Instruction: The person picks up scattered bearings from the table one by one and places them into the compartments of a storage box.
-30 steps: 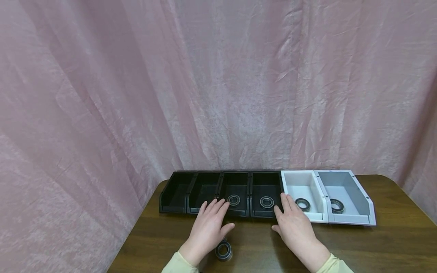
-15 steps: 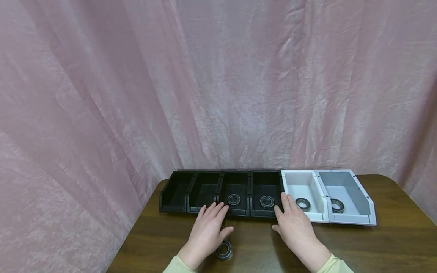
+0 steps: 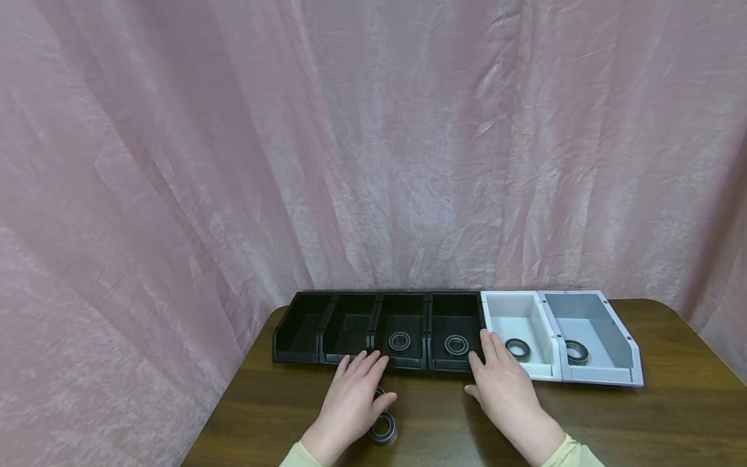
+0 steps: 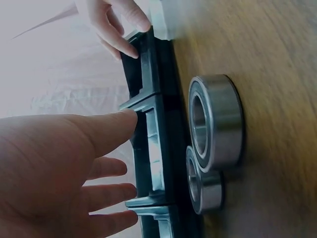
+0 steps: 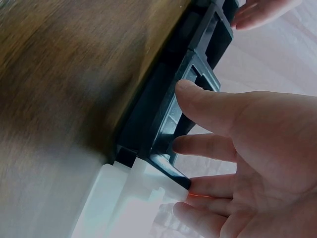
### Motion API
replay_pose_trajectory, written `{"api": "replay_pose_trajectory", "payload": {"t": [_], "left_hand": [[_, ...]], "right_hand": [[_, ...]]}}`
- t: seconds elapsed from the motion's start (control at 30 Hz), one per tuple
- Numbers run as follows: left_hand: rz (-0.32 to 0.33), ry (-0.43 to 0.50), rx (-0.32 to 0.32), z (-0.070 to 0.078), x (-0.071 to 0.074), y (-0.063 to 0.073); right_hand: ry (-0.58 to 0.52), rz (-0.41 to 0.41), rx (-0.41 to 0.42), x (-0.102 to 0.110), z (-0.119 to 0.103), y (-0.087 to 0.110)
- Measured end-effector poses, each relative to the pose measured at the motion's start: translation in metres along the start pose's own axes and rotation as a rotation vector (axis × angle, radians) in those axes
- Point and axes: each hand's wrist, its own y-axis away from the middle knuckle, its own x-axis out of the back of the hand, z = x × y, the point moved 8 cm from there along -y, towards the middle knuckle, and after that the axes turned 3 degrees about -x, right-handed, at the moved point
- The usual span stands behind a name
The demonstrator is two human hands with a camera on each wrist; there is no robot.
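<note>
My left hand [image 3: 350,405] hovers with straight, spread fingers over the table's near part, fingertips right at the front of the black bins. Below and beside its thumb stand two steel ball bearings on the table: a larger bearing [image 4: 227,121] and a smaller bearing [image 4: 212,192] against it. The hand partly hides both in the head view. My right hand [image 3: 506,389] is extended, holding nothing, its fingertips at the boundary of the rightmost black bin [image 3: 457,311] and the white bin [image 3: 551,371]. Bearings lie flat inside that black bin [image 3: 456,346] and the white bin.
The bins form one row along the table's back, with several black ones at left. A bearing [image 3: 399,342] lies in another black bin, and one [image 3: 578,352] in the grey bin [image 3: 607,337] at far right. A pink curtain [image 3: 408,162] hangs behind the wooden table [image 3: 671,428].
My left hand has drawn slightly back from the black bins and a little to the left, covering more of the bearings beneath it. The right hand stays almost still.
</note>
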Motion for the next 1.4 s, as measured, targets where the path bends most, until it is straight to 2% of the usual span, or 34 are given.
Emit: {"api": "replay_pose_trajectory", "payload": {"t": [0.23,0.57,0.97,1.1,1.3,1.4], "left_hand": [[-0.007,0.004,0.028,-0.008,-0.001,0.007],[0.012,0.005,0.030,-0.013,-0.002,0.013],[-0.064,-0.009,0.081,-0.025,-0.006,0.018],[-0.083,-0.031,0.059,-0.029,-0.008,0.020],[-0.131,-0.056,-0.014,-0.031,-0.012,0.023],[-0.152,-0.049,-0.023,-0.033,-0.013,0.024]], "right_hand": [[0.004,-0.002,0.001,0.001,0.000,-0.001],[0.002,-0.003,-0.003,0.001,0.000,0.000],[0.005,-0.004,0.000,0.002,-0.001,0.000],[0.006,-0.009,-0.002,0.002,-0.001,0.000],[0.013,-0.011,-0.005,0.002,-0.001,0.000],[0.010,-0.016,-0.006,0.001,0.000,0.000]]}}
